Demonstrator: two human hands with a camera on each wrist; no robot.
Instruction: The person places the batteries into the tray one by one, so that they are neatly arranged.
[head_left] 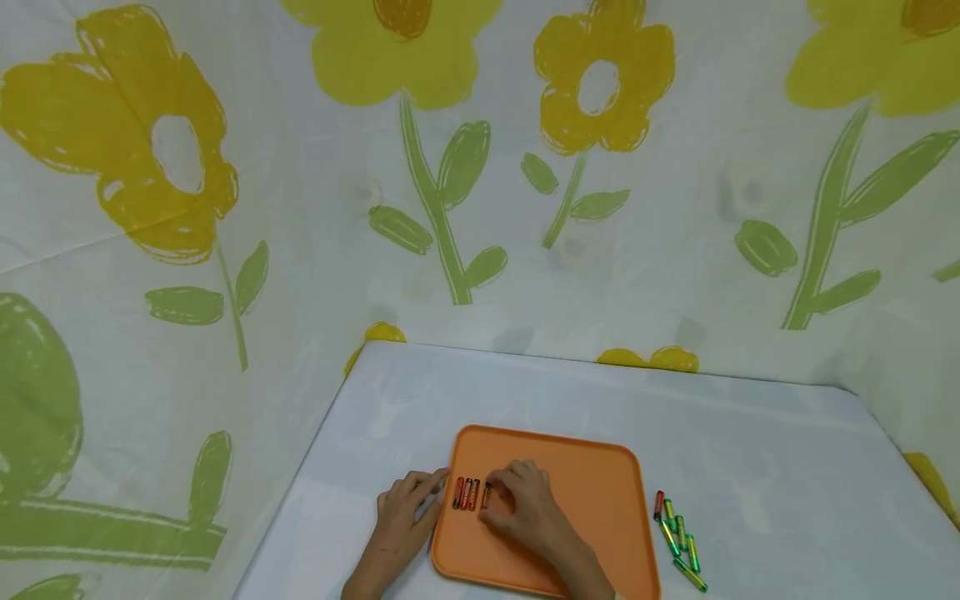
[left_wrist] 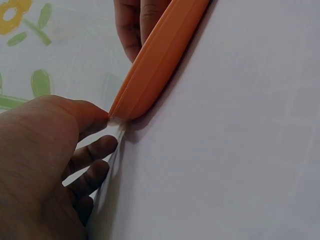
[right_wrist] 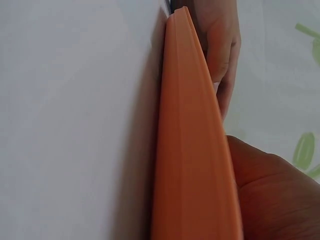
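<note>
1. Two hands are working over one table (head_left: 750, 467), draped in a pale cloth, with flowered sheeting hanging behind it.
2. Next down in size, the orange tray (head_left: 592, 500) is lying flat near the table's front edge, taking up the middle of the action.
3. The left hand (head_left: 405, 512) is resting at the tray's left rim, fingers fairly straight and touching the edge; from the left wrist view the thumb is meeting the tray's corner (left_wrist: 122, 107), holding nothing.
4. The right hand (head_left: 525, 508) is sitting on the tray floor, its grip curling down over a red battery (head_left: 486, 497). I cannot tell whether the fingers are actually pinching it or just nudging it.
5. Two more red batteries (head_left: 466, 493) are lying side by side just left of that one, inside the tray near its left rim.
6. A loose cluster of green batteries (head_left: 681, 542), with one red among them, is lying on the table just right of the tray.
7. The risk, as I judge it: these are round cells, so a careless nudge could be sending the lined-up ones rolling, and a bump to the tray could be scattering the row.
</note>
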